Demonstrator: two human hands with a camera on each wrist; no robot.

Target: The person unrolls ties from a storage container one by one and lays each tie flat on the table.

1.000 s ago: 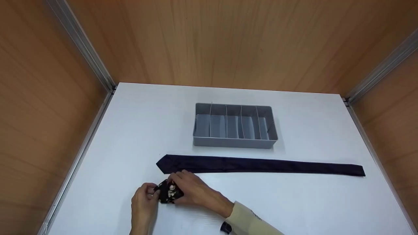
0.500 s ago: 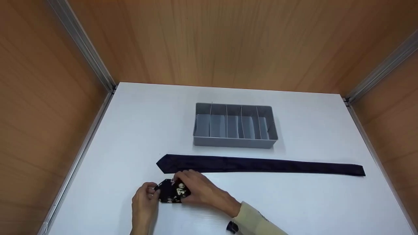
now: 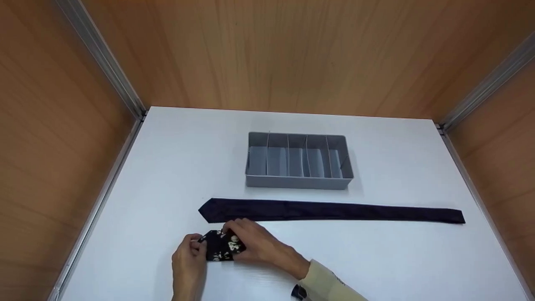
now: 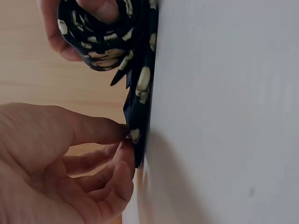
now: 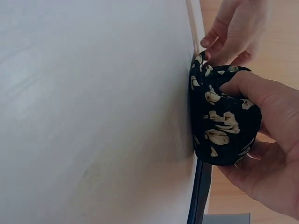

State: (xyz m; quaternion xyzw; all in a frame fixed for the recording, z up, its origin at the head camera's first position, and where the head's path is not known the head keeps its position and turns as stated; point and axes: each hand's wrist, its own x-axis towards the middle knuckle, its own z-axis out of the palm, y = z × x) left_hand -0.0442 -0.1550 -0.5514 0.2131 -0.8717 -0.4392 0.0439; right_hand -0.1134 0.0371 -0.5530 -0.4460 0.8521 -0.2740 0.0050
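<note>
A black necktie with pale flowers point(image 3: 221, 246) is wound into a roll low on the white table, a short flat length of it reaching left. My left hand point(image 3: 188, 263) pinches the tip of that flat end between thumb and finger, as the left wrist view shows at the tie's edge point(image 4: 142, 86). Around the roll point(image 5: 222, 126), my right hand point(image 3: 257, 244) curls its fingers, the thumb pressed into the coil's side. Just beyond both hands a plain dark navy necktie point(image 3: 326, 211) lies stretched out flat, its wide pointed end to the left.
Behind the navy tie stands a grey divided box point(image 3: 299, 182) with several upright partitions. Wooden panels point(image 3: 267, 58) wall the table point(image 3: 188, 167) at the back and both sides, with metal rails in the corners. A dark band shows near the right sleeve point(image 3: 330, 282).
My right hand has shifted right with the roll, and more of the tie's flat end shows. My left hand keeps its pinch almost in place. The head view has shifted slightly.
</note>
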